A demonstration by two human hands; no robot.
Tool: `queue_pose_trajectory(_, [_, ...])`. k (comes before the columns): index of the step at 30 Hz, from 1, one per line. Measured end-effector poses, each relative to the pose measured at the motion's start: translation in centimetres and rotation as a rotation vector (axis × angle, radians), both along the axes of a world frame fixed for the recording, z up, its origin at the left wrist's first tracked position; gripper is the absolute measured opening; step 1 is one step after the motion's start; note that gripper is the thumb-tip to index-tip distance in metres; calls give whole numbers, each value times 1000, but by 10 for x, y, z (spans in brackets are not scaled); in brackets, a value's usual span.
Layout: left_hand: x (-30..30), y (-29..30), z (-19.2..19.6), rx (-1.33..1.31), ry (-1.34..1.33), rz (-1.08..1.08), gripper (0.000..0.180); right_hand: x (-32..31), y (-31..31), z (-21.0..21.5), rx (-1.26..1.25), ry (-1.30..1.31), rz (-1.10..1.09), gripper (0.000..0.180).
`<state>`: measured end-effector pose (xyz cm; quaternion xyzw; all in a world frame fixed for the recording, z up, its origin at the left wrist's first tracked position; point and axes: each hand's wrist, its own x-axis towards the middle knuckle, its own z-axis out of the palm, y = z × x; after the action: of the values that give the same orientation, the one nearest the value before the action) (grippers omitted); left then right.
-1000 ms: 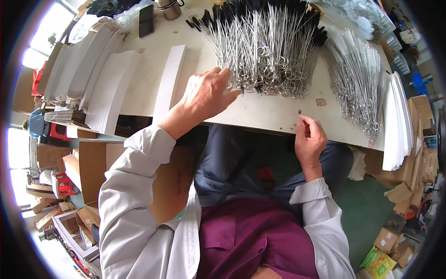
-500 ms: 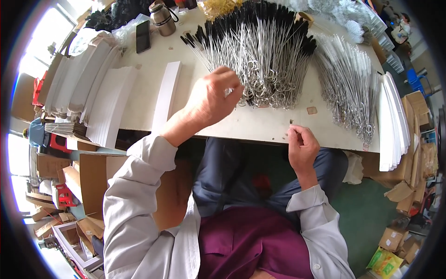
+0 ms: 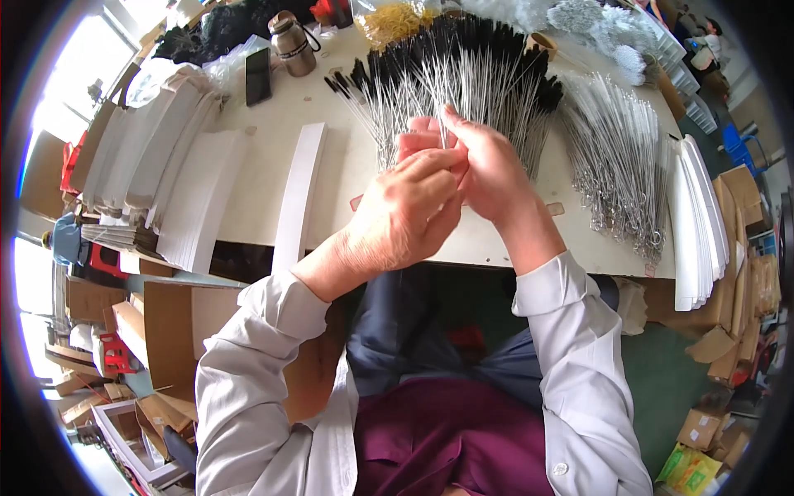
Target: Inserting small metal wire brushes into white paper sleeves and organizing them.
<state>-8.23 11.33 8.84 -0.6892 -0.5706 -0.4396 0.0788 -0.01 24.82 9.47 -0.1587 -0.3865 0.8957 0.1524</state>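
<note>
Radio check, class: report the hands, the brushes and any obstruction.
Left hand and right hand meeting; contents unclear. Black-tipped wire brushes fanned out beyond. Hands block view of some brushes.

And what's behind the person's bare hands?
Behind the left hand and right hand, thin silver wire brushes with black bristles fan across the off-white table; many near ends are hidden.

Daylight pours in from the windows (image 3: 91, 45) on my left, burnt out to plain white. It spreads evenly over my desk (image 3: 343, 153), leaving soft shadows, and brightens my pale sleeves (image 3: 256, 364). My lap (image 3: 397, 318) sits in dim shade below. The brushes' (image 3: 459, 50) black tips merge into one dark mass. My fingers (image 3: 419, 141) look slightly soft; toward the black rim, boxes (image 3: 699, 426) bend and blur.
</note>
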Motion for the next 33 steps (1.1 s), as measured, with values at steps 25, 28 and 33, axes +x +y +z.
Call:
queue_pose_trajectory(25, [105,19,-46,-384,46,-295,31,177,37,-92,359,-174,-964,35])
queue_pose_trajectory(28, [110,59,-53,-392,-37,-206,19,205,48,-95,345,-241,-1062,34])
queue_pose_trajectory(33, [106,150,-67,-520,-133,-3,21,210,50,-110,344,-258,-1089,33])
